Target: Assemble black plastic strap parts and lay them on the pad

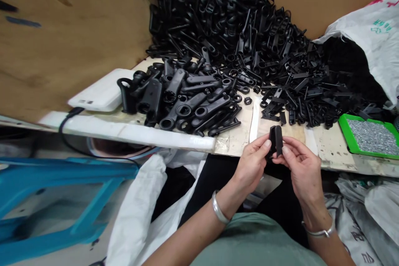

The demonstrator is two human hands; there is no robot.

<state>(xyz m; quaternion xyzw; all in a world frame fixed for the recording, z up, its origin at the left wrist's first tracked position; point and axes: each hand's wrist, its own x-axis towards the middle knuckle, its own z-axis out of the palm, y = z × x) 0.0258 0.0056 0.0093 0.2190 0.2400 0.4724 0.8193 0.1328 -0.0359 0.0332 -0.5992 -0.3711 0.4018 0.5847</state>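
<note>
Currently, hands: left hand point(253, 165) and right hand point(306, 170) pinch a black piece point(276, 140), left of the green tray point(347, 136).
Black piece: apparently midway; perhaps two parts together, joined or not I cannot tell.
Black handles point(184, 103): heaped well left of the tray, possibly done.
Tall pile point(215, 20): left of and beyond the tray; seemingly awaiting work, as are the flat parts point(301, 86) nearer the tray.
Hard to see: the piece's far side, hidden; grey bits point(372, 137) inside the tray, too small to identify.
</note>
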